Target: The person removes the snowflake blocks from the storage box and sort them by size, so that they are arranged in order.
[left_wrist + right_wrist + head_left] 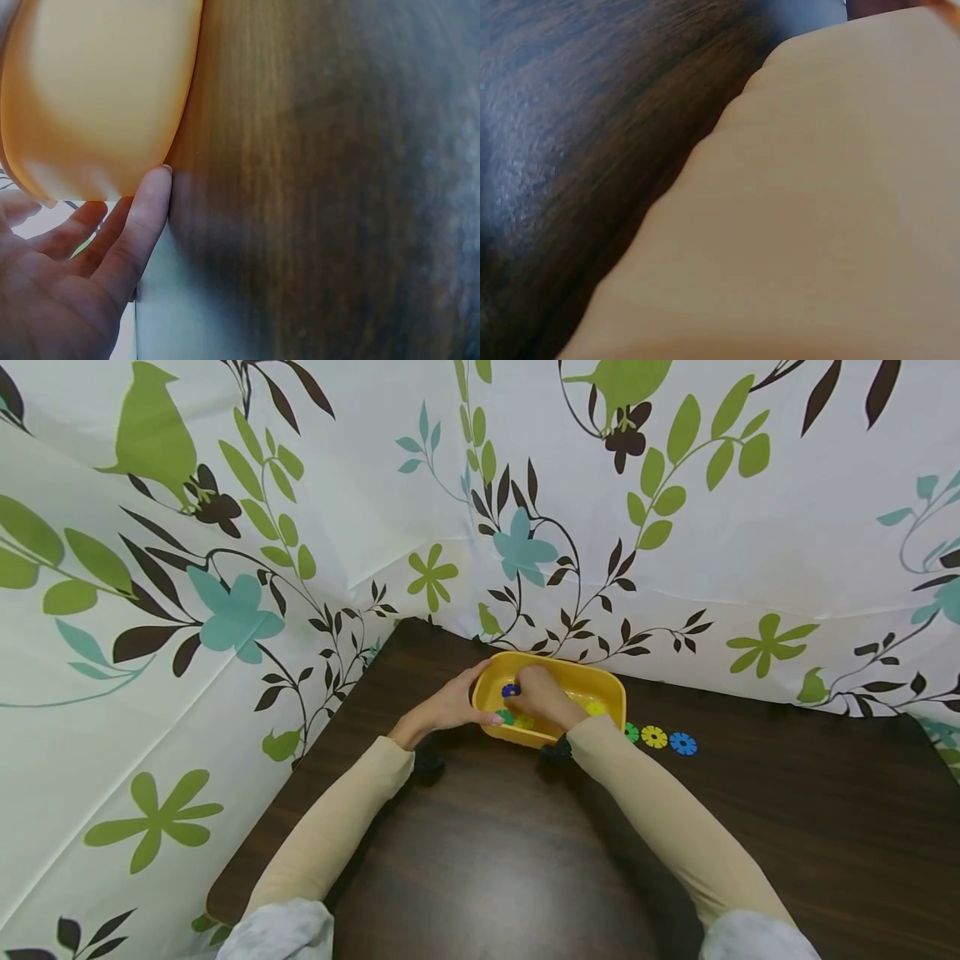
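A yellow plastic tub (600, 681) stands near the back of the dark table. My left hand (450, 700) holds its left end, with the thumb at the front rim; in the left wrist view the fingers (142, 217) lie along the outside wall. My right hand (543, 695) reaches down into the tub, its fingertips hidden. Right beside its fingers shows a dark blue notched disc (511, 690); I cannot tell if they pinch it. Green (505, 717) and yellow discs (596, 707) lie in the tub. A beige sleeve (795, 202) fills most of the right wrist view.
To the right of the tub, a green disc (632, 732), a yellow disc (654, 737) and a blue disc (683, 743) lie in a row on the table (795, 793). A patterned cloth (675, 568) hangs behind the table and along its left side.
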{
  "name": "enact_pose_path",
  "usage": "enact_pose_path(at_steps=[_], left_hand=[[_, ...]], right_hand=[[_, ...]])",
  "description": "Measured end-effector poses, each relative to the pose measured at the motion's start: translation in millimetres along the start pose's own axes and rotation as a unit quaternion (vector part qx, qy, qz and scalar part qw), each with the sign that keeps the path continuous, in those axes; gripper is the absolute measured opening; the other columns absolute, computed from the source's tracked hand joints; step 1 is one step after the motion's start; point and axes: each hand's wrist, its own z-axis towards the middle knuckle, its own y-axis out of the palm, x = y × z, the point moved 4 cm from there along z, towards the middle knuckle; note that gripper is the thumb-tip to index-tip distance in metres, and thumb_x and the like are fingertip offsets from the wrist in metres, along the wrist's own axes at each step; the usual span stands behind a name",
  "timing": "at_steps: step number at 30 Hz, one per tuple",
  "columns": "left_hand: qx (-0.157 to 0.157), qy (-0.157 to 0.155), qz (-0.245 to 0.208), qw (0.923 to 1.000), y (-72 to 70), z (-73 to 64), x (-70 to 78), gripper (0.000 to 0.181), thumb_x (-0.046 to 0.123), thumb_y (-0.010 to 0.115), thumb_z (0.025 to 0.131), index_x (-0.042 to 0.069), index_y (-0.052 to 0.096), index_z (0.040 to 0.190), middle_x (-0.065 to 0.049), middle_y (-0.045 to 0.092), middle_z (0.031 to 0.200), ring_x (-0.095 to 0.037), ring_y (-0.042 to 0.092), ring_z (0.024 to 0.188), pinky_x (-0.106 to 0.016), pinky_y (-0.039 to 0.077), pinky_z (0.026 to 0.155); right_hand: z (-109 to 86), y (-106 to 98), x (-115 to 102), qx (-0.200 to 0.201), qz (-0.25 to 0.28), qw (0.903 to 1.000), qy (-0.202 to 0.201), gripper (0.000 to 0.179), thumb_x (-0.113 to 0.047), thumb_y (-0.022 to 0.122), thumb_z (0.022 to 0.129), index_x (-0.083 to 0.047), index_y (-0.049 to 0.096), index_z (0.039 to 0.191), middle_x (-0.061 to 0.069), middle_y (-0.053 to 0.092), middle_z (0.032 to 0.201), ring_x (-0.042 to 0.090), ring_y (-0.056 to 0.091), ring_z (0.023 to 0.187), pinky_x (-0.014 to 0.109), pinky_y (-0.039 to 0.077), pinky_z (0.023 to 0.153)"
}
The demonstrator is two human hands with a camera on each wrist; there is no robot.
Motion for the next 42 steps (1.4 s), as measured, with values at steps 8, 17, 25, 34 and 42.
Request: enact_pose_path(at_steps=[8,17,25,34,42], left_hand=[[0.001,-0.004,0.005,1.0,1.0,2.1,0.5,0.117,0.036,0.089,0.089,0.023,0.013,0.177,-0.016,0.029,0.178,-0.037,0.047,0.149,-0.056,0.043,0.128],[-0.001,0.001,0.015,0.9999,3.3,2.5,3.7,0.12,0.041,0.09,0.087,0.021,0.013,0.177,-0.016,0.03,0.178,-0.037,0.046,0.151,-0.057,0.042,0.129],[-0.001,0.0,0.006,1.0,5.2,2.9,6.4,0.118,0.036,0.089,0.088,0.021,0.013,0.177,-0.017,0.029,0.178,-0.038,0.047,0.149,-0.058,0.042,0.129],[0.005,-0.005,0.006,1.0,3.2,-0.9,4.4,0.116,0.036,0.088,0.09,0.023,0.014,0.177,-0.016,0.03,0.177,-0.038,0.05,0.145,-0.058,0.045,0.127],[0.009,-0.006,0.01,0.9999,2.1,-1.1,3.6,0.116,0.037,0.089,0.089,0.022,0.014,0.177,-0.018,0.028,0.178,-0.039,0.049,0.148,-0.059,0.042,0.128]], right_hand=[[5.2,1,4,-0.002,0.021,0.9997,0.011,0.022,-0.022,0.08,0.099,-0.001,0.074,0.096,0.003,0.058,0.073,0.019,0.058,0.067,0.024,0.046,0.059],[8.1,2,7,-0.016,0.024,0.9991,0.03,0.023,-0.022,0.081,0.094,-0.003,0.069,0.091,0.003,0.055,0.067,0.017,0.053,0.057,0.025,0.043,0.054],[0.9,-3,11,-0.022,0.036,0.9979,0.05,0.025,-0.027,0.08,0.092,-0.009,0.064,0.087,-0.001,0.052,0.067,0.015,0.049,0.058,0.024,0.041,0.055],[-17.0,-21,9,0.026,0.058,0.9969,0.046,0.03,-0.03,0.084,0.09,-0.003,0.069,0.093,0.008,0.066,0.081,0.02,0.06,0.07,0.024,0.049,0.059],[-40.4,-35,14,0.081,0.055,0.9952,0.006,0.042,-0.034,0.086,0.09,0.002,0.073,0.109,0.016,0.073,0.102,0.024,0.064,0.087,0.029,0.056,0.073]])
